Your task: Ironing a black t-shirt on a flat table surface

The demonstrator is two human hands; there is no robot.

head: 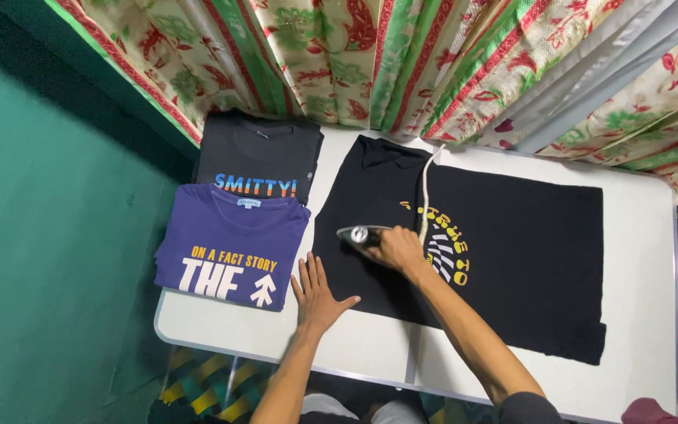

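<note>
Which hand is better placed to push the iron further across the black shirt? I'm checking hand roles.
Right, likely: the right hand already grips the iron on the black shirt, while the left hand lies flat at its edge.

The scene is lit evenly from above, and the white tabletop is rendered bright without glare. Soft shadows are cast beneath the forearms. The green wall is left dim. Slight wide-angle bending is seen at the edges; focus is kept sharp.
</note>
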